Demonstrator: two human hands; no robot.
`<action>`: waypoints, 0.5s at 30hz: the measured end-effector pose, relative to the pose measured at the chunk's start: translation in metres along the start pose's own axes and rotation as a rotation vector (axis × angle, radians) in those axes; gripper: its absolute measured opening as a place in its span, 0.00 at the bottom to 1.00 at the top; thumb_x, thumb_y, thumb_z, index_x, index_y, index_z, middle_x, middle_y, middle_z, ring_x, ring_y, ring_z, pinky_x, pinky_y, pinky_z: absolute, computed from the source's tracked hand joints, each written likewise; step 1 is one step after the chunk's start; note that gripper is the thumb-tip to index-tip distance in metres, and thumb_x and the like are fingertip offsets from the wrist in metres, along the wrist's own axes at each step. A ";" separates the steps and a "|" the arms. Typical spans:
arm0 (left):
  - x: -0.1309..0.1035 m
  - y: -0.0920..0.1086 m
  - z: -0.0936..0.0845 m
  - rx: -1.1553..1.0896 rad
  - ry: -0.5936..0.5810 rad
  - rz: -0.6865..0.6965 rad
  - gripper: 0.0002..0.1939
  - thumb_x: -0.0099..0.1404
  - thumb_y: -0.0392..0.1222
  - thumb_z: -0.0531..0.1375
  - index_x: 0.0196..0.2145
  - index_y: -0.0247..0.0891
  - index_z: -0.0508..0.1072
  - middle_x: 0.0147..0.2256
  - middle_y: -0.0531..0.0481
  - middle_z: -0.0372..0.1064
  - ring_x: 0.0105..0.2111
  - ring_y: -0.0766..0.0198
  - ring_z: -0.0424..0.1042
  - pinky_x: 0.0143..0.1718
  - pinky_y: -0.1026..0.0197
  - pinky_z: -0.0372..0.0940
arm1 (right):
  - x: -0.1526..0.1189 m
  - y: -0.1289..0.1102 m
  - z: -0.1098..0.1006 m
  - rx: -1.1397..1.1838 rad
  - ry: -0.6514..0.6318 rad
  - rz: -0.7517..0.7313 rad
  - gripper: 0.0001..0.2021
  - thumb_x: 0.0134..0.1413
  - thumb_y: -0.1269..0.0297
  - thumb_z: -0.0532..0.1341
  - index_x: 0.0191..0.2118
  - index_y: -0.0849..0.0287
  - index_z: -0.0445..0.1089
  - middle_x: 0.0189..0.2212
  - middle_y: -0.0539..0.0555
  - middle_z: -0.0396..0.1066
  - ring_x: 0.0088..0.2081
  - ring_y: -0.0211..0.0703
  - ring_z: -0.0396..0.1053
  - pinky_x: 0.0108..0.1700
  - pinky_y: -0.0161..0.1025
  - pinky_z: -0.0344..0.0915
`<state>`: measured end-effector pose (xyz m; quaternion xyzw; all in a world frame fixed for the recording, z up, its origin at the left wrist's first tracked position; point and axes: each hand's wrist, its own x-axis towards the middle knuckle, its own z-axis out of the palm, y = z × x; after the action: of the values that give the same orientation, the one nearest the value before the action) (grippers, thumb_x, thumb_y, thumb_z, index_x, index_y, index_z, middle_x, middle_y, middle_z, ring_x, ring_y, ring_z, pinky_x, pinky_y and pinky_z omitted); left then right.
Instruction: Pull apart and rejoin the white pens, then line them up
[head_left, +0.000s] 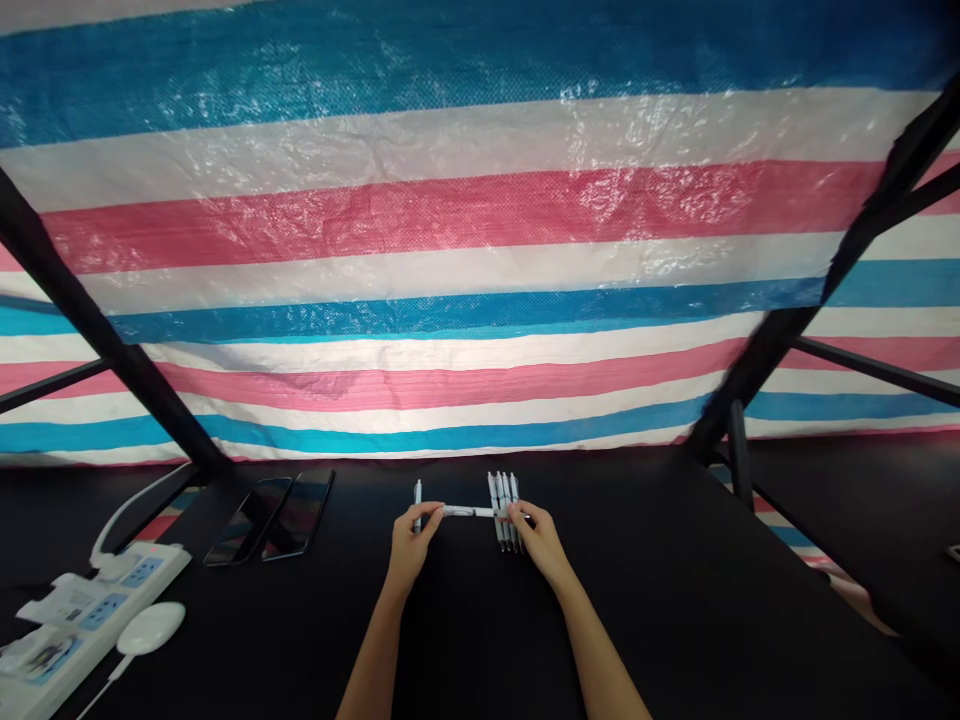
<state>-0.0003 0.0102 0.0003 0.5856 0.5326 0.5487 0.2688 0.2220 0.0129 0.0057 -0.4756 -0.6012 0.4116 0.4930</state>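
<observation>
Thumb and fingers of your left hand [411, 543] pinch the left end of a white pen [471, 512], and your right hand [541, 540] pinches its other end, so it lies crosswise between your two hands. Its right end passes in front of a row of four pens [504, 492], side by side with dark ends toward you; you cannot tell whether it touches them. Just behind your left fingers stands a lone pen [418, 490], partly hidden by them. All this is over your black table [480, 630]. Farther to your left lie two dark phones [251, 520], side by side, then a white power strip [124, 592] with a round white charger [151, 628] near it. Beyond the table, a striped sheet [450, 270] hangs between black poles [146, 390].
</observation>
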 end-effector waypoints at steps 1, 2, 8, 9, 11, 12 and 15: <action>0.000 0.000 0.000 0.000 0.006 -0.005 0.14 0.56 0.51 0.60 0.30 0.38 0.77 0.31 0.46 0.76 0.34 0.56 0.74 0.39 0.56 0.68 | 0.000 0.001 -0.001 0.010 0.013 -0.011 0.21 0.52 0.45 0.56 0.32 0.60 0.73 0.30 0.57 0.73 0.36 0.49 0.68 0.41 0.41 0.62; 0.000 -0.001 0.000 0.001 0.012 -0.011 0.14 0.56 0.51 0.60 0.30 0.38 0.77 0.31 0.46 0.76 0.34 0.56 0.74 0.39 0.56 0.68 | 0.000 0.002 -0.003 0.027 0.020 -0.024 0.20 0.52 0.46 0.57 0.36 0.59 0.72 0.33 0.57 0.73 0.37 0.49 0.68 0.43 0.42 0.62; 0.000 -0.004 -0.001 -0.047 0.036 -0.065 0.15 0.55 0.51 0.60 0.31 0.37 0.77 0.30 0.46 0.76 0.33 0.57 0.74 0.37 0.57 0.67 | 0.000 0.007 -0.017 -0.014 0.031 -0.069 0.14 0.45 0.55 0.64 0.37 0.57 0.72 0.31 0.53 0.71 0.36 0.46 0.67 0.43 0.42 0.63; 0.000 -0.004 -0.001 -0.060 0.041 -0.073 0.15 0.55 0.52 0.60 0.31 0.36 0.77 0.29 0.46 0.76 0.33 0.57 0.74 0.37 0.57 0.67 | 0.000 0.008 -0.018 -0.023 0.036 -0.073 0.14 0.44 0.56 0.65 0.36 0.58 0.73 0.30 0.53 0.71 0.35 0.47 0.67 0.43 0.43 0.63; 0.000 -0.004 -0.001 -0.073 0.044 -0.084 0.16 0.55 0.53 0.60 0.31 0.36 0.77 0.29 0.47 0.76 0.32 0.57 0.74 0.37 0.57 0.67 | 0.001 0.009 -0.018 -0.028 0.044 -0.076 0.13 0.44 0.54 0.65 0.33 0.59 0.74 0.28 0.54 0.71 0.33 0.47 0.68 0.41 0.43 0.64; 0.000 -0.004 -0.001 -0.075 0.043 -0.086 0.17 0.55 0.53 0.60 0.31 0.36 0.77 0.28 0.47 0.76 0.32 0.58 0.74 0.37 0.57 0.67 | 0.001 0.010 -0.017 -0.028 0.051 -0.071 0.14 0.44 0.53 0.64 0.33 0.59 0.74 0.27 0.54 0.71 0.32 0.47 0.68 0.40 0.43 0.64; -0.001 -0.004 -0.001 -0.070 0.033 -0.090 0.16 0.55 0.53 0.60 0.31 0.36 0.77 0.28 0.47 0.76 0.31 0.58 0.74 0.36 0.57 0.67 | 0.002 0.010 -0.014 -0.043 0.056 -0.051 0.18 0.46 0.47 0.61 0.29 0.59 0.74 0.24 0.53 0.70 0.30 0.46 0.67 0.37 0.41 0.63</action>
<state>-0.0027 0.0101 -0.0036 0.5421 0.5432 0.5640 0.3048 0.2372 0.0169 -0.0008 -0.4816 -0.6079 0.3726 0.5096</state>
